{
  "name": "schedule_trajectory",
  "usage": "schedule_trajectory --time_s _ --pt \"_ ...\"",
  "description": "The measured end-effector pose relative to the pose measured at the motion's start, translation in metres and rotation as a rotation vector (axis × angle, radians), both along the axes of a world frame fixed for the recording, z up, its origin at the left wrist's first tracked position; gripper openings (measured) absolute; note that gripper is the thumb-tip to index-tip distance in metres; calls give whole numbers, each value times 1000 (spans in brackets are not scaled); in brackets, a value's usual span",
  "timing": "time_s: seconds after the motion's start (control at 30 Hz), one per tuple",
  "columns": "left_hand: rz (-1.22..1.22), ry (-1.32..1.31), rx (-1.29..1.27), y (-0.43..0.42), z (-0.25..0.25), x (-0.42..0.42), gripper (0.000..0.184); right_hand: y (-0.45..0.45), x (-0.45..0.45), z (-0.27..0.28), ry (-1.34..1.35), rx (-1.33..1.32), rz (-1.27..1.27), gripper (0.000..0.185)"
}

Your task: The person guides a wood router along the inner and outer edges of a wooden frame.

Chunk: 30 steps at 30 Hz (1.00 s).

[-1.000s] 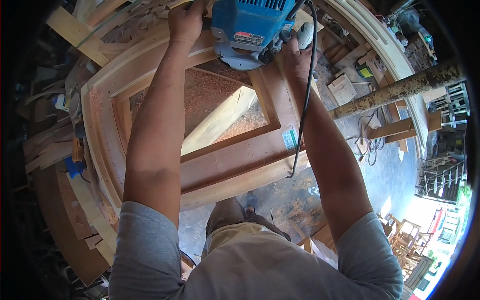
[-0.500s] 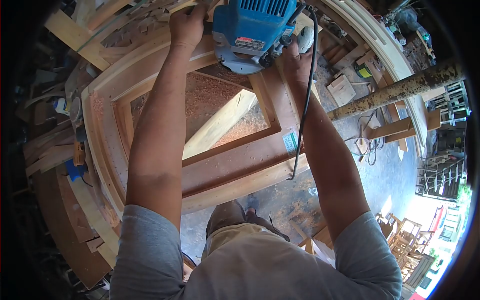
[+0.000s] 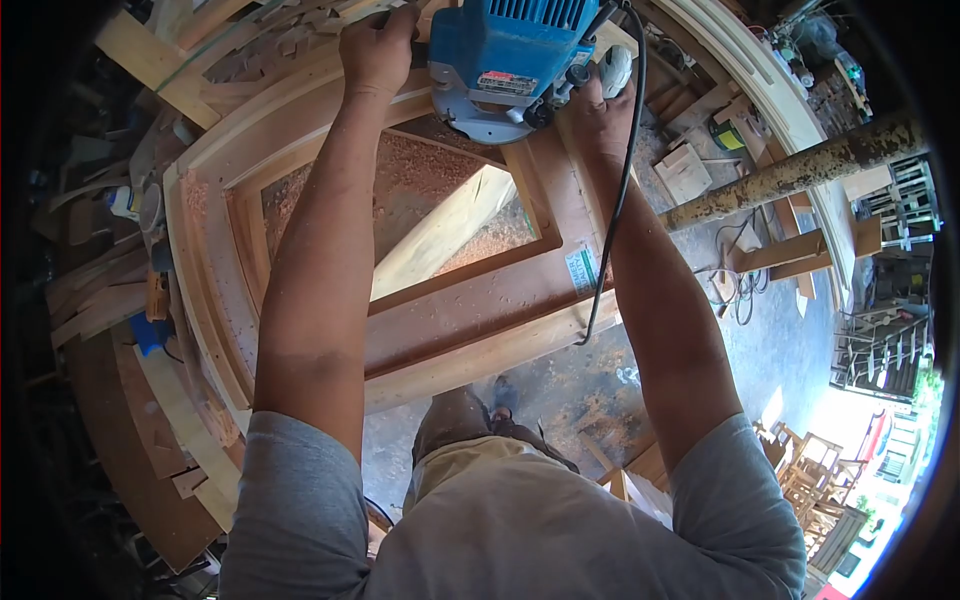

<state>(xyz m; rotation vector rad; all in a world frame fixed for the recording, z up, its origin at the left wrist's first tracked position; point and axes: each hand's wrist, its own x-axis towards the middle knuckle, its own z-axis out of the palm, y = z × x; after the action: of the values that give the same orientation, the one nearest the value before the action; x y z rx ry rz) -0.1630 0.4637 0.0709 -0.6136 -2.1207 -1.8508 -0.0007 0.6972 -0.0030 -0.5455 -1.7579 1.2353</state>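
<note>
Nearest you, the black cord (image 3: 640,90) drapes by your right forearm over the wooden frame (image 3: 460,315); if it snagged, it could tug the tool off line. The frame's green-and-white sticker (image 3: 581,270) seems to read "ALITY" in part. At the far side sits the blue router (image 3: 520,45), your left hand (image 3: 376,60) and right hand (image 3: 600,115) wrapped round its handles; uneven pressure could tip it over the opening. Its red-and-white label (image 3: 508,83) is too small to read

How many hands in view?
2: left hand at the left side of the blue router, right hand at its right side. No others show; some could be hidden.
</note>
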Motion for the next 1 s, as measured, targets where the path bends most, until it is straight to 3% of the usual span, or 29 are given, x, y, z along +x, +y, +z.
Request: schedule_trajectory --time_s 0.27,0.37,0.63,0.77,0.83,1.0 --pt "12 18 1 -1 -5 12 39 -3 13 5 7 139 -24 47" --pt "14 15 19 -1 -6 18 39 -5 17 3 0 38 -8 54" --pt "18 -28 46 -4 -9 36 40 -19 36 16 32 -66 84 43" --pt "44 1 11 -4 -9 48 39 -16 41 12 87 26 119 42" --pt "46 -6 16 -5 -10 52 38 -23 48 20 39 -125 102 43" --pt "38 -23 29 -7 -12 65 37 -26 58 23 11 -27 59 44"
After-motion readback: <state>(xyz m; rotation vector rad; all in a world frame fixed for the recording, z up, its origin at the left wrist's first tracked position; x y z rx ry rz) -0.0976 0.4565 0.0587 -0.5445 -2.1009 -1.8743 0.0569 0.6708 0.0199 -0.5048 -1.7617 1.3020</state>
